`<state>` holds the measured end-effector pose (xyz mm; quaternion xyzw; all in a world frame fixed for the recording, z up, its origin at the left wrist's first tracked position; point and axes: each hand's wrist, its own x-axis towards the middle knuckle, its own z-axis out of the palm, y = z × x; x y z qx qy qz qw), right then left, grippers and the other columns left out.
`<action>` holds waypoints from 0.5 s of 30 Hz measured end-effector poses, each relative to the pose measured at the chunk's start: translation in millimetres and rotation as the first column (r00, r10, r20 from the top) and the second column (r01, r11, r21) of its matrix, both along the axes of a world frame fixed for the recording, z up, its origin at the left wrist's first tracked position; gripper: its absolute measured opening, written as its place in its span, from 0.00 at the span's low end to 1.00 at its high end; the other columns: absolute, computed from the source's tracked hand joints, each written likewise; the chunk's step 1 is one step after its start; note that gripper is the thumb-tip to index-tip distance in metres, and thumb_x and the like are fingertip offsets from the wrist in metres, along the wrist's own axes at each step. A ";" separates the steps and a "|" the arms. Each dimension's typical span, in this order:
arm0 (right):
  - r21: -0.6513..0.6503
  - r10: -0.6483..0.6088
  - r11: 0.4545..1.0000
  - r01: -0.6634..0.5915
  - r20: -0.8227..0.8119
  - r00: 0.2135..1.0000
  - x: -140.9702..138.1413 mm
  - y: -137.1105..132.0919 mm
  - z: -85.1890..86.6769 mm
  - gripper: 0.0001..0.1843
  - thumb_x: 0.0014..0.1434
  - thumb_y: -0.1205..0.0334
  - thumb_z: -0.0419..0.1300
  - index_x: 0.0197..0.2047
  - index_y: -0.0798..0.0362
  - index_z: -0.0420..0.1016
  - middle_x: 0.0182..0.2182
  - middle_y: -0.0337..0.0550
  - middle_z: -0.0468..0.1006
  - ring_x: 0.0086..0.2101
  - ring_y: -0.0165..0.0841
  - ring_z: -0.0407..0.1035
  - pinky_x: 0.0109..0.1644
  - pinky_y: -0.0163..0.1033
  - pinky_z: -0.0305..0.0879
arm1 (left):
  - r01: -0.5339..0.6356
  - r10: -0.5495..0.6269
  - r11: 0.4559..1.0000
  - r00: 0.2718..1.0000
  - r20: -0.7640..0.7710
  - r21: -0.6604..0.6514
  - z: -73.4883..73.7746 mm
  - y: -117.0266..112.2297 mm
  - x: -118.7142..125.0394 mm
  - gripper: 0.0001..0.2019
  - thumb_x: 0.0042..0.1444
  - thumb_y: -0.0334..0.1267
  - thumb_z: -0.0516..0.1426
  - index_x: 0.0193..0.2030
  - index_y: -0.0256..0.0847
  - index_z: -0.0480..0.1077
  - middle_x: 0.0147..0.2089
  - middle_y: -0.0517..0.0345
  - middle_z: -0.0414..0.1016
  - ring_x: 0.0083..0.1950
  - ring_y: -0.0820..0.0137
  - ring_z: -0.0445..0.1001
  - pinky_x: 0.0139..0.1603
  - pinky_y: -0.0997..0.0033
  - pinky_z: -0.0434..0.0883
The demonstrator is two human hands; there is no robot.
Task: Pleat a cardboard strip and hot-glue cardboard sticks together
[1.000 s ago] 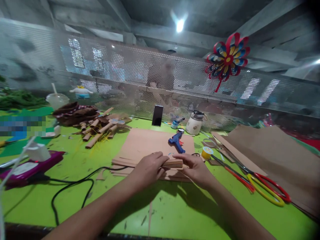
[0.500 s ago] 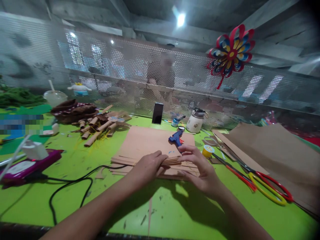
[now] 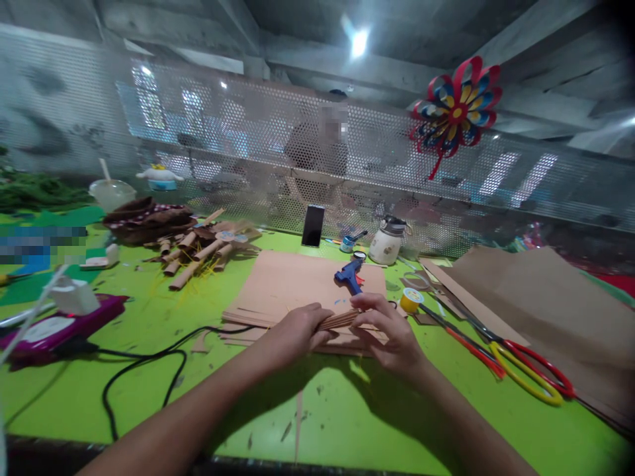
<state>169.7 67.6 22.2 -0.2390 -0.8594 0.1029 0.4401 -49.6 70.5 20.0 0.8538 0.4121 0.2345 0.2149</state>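
Note:
My left hand (image 3: 301,330) is closed on the left end of a narrow bundle of brown paper strips (image 3: 338,321), its thumb in front and fingers behind. At the bundle's right end, my right hand (image 3: 389,334) has its fingers bent round it, fingertips and thumb at the edge. The bundle is tilted, right end slightly higher, above a stack of brown paper sheets (image 3: 278,281). A blue glue gun (image 3: 349,274) lies on those sheets just beyond my right hand. My palms hide part of the stack's front edge.
Scissors (image 3: 526,370) and a yellow thread spool (image 3: 411,300) lie right, beside large brown paper (image 3: 536,291). A black cable (image 3: 143,360) runs from the purple power strip (image 3: 64,330). Paper tubes (image 3: 198,254), a phone (image 3: 313,225) and a jug (image 3: 385,242) stand behind.
My right hand has drawn in, its fingers closing on the right end of the paper strips. The bundle has turned slightly in my left hand, showing its layered face more.

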 end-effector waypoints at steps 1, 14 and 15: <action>0.023 -0.010 1.000 0.010 0.007 1.000 0.7 1.5 -1.0 0.10 0.59 0.74 0.56 0.40 0.50 0.70 0.48 0.50 0.68 0.50 0.39 0.65 0.50 0.46 0.68 | 0.012 -0.011 0.999 0.999 0.032 -0.050 1.1 0.0 0.2 0.08 0.58 0.38 0.52 0.41 0.41 0.71 0.37 0.55 0.71 0.37 0.67 0.68 0.37 0.69 0.61; -0.192 -0.017 0.981 0.007 -0.050 0.999 1.7 4.1 -1.1 0.03 0.58 0.65 0.60 0.37 0.52 0.74 0.44 0.50 0.72 0.47 0.38 0.68 0.51 0.46 0.66 | 0.088 -0.075 0.987 0.992 0.097 -0.135 5.5 -3.0 -2.8 0.17 0.63 0.44 0.45 0.47 0.42 0.73 0.40 0.50 0.75 0.39 0.64 0.69 0.40 0.67 0.62; -0.241 -0.005 0.970 -0.011 -0.066 0.998 3.4 4.9 1.3 0.04 0.58 0.64 0.60 0.37 0.52 0.75 0.44 0.49 0.73 0.47 0.37 0.68 0.52 0.46 0.66 | 0.083 -0.073 0.989 0.994 0.084 -0.123 5.1 -3.6 -2.8 0.18 0.63 0.44 0.46 0.46 0.42 0.73 0.39 0.50 0.75 0.38 0.64 0.69 0.40 0.67 0.62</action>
